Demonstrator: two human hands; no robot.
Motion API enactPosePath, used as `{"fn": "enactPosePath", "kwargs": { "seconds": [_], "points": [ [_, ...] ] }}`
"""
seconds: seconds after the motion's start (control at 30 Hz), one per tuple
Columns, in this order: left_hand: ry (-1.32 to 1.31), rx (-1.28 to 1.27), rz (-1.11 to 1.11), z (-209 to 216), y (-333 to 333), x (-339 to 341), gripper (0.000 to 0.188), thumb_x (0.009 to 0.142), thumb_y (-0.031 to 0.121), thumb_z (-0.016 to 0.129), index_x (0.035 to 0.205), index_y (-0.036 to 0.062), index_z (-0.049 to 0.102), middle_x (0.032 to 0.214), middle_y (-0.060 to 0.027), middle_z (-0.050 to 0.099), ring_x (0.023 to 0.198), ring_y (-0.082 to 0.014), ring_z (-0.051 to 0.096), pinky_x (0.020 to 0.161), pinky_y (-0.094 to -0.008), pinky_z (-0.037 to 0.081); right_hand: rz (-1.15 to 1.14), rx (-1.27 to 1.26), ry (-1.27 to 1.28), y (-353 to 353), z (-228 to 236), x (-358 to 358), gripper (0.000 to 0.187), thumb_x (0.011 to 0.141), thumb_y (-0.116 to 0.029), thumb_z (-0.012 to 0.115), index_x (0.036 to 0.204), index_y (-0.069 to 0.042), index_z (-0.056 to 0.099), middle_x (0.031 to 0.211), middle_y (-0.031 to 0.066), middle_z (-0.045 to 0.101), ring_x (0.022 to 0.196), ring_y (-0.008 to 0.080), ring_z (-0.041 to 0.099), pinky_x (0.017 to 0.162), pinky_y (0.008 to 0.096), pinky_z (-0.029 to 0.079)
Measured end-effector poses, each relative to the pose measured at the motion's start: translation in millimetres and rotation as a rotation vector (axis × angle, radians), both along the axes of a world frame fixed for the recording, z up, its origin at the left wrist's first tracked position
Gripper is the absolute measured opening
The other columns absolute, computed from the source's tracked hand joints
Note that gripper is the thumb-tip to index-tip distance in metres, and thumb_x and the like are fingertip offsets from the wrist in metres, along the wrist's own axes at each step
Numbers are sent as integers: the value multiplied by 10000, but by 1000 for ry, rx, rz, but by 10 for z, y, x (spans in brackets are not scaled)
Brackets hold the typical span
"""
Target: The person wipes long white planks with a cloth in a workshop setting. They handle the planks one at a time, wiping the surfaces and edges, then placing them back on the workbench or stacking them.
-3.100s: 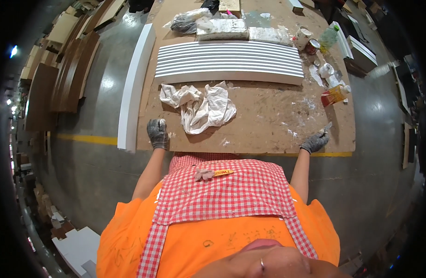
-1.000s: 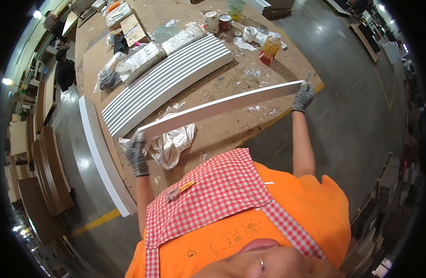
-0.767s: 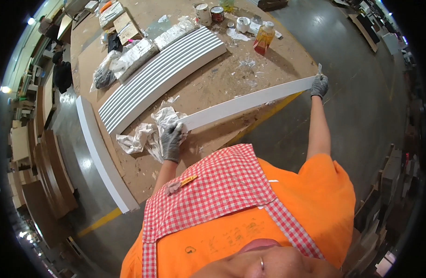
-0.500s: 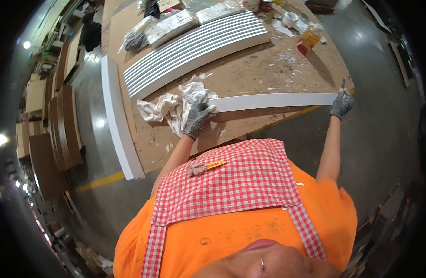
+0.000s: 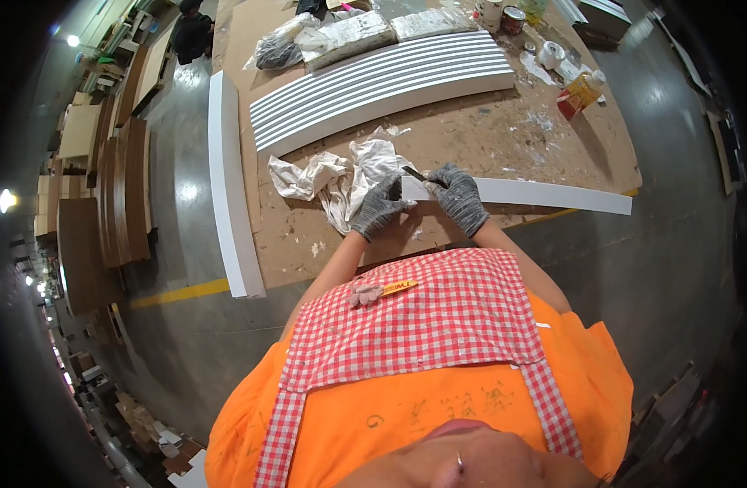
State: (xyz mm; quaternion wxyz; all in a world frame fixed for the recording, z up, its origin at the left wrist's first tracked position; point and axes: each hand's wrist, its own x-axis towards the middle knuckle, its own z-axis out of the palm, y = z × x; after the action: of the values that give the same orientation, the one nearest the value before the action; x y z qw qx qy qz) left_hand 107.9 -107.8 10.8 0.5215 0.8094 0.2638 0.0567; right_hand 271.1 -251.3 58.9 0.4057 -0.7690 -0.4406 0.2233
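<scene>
Head view shows a long white strip [image 5: 544,193] lying along the table [image 5: 503,138] near edge, its long axis running from 9 to 3 o'clock. Left hand [image 5: 380,207] fingers curl down on its left end. Right hand [image 5: 459,195] fingers pinch a thin dark tool [image 5: 418,173], its tip hard to make out. Crumpled white rags [image 5: 341,172] lie at 10 o'clock.

A single head-worn fisheye looks steeply down from above the person's chest, facing forward over the apron [image 5: 422,317] to the nearby workbench [image 5: 503,138], with floor [image 5: 186,211] bending away at the left and right rim.
</scene>
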Motion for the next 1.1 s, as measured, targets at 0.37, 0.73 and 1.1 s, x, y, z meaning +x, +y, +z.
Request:
{"fn": "enactPosePath", "kwargs": {
  "seconds": [0.37, 0.73, 1.1],
  "points": [
    [-12, -174, -33, 102, 37, 9, 480, 721, 182, 740, 1139, 17, 572, 1050, -81, 615, 964, -187, 558, 868, -313, 450, 13, -149, -123, 162, -61, -476, 215, 853, -237, 572, 916, -31, 574, 895, 185, 577, 824, 356, 581, 724, 442, 465],
    [-19, -302, -3, 53, 12, 43, 478, 723, 234, 746, 1112, 23, 567, 999, -77, 607, 916, -176, 550, 839, -311, 454, -610, -95, -407, -1523, -219, 957, 184, 876, -169, 530, 787, -8, 534, 771, 180, 524, 719, 327, 509, 692, 435, 429],
    [-181, -445, 55, -32, -27, 36, 489, 734, 125, 744, 1156, 15, 522, 1063, -60, 587, 977, -167, 548, 837, -298, 460, -567, -331, -550, -1337, -401, 541, 81, 863, -115, 522, 871, -49, 567, 852, 153, 572, 816, 314, 566, 735, 391, 467]
  ]
}}
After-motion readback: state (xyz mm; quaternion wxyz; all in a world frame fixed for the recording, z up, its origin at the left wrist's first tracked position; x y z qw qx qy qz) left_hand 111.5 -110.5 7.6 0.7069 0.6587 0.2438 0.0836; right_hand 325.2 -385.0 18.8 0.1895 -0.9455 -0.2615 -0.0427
